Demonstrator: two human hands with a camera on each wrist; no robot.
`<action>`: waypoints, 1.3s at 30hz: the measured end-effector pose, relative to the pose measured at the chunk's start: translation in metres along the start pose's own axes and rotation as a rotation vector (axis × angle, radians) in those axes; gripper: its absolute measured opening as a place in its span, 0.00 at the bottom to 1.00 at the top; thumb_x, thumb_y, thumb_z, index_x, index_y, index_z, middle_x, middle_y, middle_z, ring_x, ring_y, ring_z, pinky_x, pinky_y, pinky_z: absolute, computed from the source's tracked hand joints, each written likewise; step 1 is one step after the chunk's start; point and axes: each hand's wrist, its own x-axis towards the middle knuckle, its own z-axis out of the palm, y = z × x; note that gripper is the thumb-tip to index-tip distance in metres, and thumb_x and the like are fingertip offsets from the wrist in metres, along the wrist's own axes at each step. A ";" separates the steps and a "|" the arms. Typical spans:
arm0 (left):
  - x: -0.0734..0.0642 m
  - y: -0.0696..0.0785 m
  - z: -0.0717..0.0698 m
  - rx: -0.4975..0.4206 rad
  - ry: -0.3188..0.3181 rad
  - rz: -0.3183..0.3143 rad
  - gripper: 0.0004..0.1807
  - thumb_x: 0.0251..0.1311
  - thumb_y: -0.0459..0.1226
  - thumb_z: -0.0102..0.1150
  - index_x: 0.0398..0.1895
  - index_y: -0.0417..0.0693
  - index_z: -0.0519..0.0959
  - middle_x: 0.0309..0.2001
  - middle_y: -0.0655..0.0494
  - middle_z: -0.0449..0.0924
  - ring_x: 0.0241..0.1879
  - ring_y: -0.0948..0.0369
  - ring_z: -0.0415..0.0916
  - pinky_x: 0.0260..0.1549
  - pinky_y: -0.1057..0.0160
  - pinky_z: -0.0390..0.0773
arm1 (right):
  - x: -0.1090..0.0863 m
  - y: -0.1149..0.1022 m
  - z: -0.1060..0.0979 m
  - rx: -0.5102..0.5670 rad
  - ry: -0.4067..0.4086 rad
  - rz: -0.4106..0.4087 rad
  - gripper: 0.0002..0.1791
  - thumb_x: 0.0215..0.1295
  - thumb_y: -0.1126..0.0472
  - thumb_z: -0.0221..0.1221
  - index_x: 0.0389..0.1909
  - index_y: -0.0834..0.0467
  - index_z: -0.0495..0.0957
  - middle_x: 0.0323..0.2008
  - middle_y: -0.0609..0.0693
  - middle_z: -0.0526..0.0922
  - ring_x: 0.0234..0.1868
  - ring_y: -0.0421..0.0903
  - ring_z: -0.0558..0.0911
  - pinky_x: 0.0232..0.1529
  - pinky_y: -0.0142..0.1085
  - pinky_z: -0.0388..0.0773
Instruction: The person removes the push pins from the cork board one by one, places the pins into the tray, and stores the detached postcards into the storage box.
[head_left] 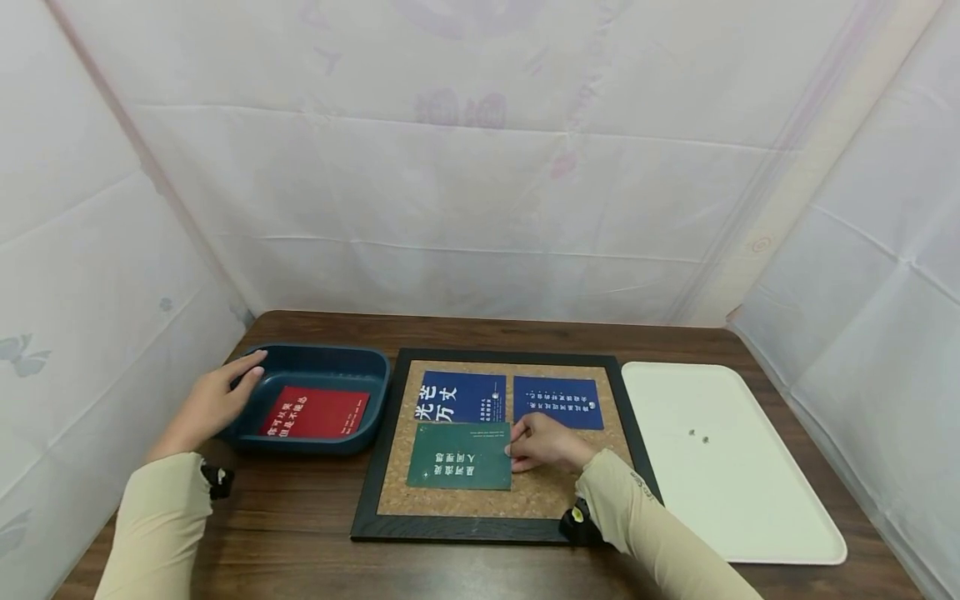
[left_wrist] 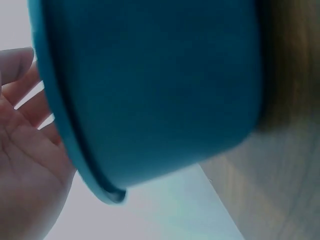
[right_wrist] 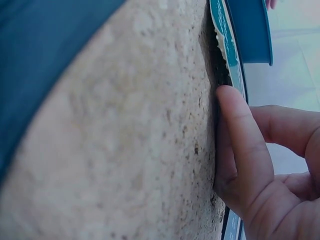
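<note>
A green card [head_left: 459, 456] with white lettering lies over the lower left of the cork board [head_left: 540, 501], its right edge pinched by the right hand [head_left: 546, 443]. In the right wrist view, that hand [right_wrist: 260, 150] has fingertips close to the cork, beside the green card's edge [right_wrist: 225, 35]. Above it are two blue cards, one on the left [head_left: 461, 397] and one on the right [head_left: 558, 403]. At the left rim of a dark blue bin [head_left: 315, 447], the left hand [head_left: 213, 404] rests with relaxed fingers. A red card [head_left: 317, 412] lies inside the bin.
To the right of the framed board lies a cream tray [head_left: 738, 467] with two tiny dark bits [head_left: 699, 436] on it. Everything stands on a brown wooden table [head_left: 300, 533]. White printed sheeting [head_left: 480, 192] surrounds the table's back and sides.
</note>
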 end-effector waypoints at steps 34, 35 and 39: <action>-0.011 -0.046 0.011 0.020 0.169 -0.129 0.22 0.72 0.30 0.32 0.64 0.26 0.63 0.57 0.18 0.64 0.51 0.32 0.68 0.49 0.33 0.66 | 0.000 0.002 -0.001 0.016 -0.010 -0.007 0.05 0.65 0.71 0.56 0.39 0.68 0.72 0.31 0.58 0.77 0.26 0.44 0.81 0.32 0.36 0.85; -0.011 -0.046 0.012 0.019 0.166 -0.134 0.22 0.72 0.30 0.32 0.64 0.26 0.63 0.57 0.18 0.64 0.50 0.33 0.67 0.48 0.34 0.66 | 0.000 0.002 -0.001 0.018 -0.011 -0.006 0.05 0.65 0.71 0.56 0.40 0.68 0.72 0.31 0.58 0.77 0.26 0.44 0.81 0.33 0.36 0.85; -0.011 -0.046 0.013 0.011 0.165 -0.149 0.23 0.71 0.30 0.32 0.65 0.27 0.62 0.58 0.18 0.63 0.53 0.30 0.66 0.50 0.32 0.64 | 0.000 0.002 -0.002 0.035 -0.014 -0.002 0.06 0.65 0.71 0.57 0.41 0.68 0.72 0.33 0.59 0.78 0.27 0.44 0.82 0.33 0.36 0.85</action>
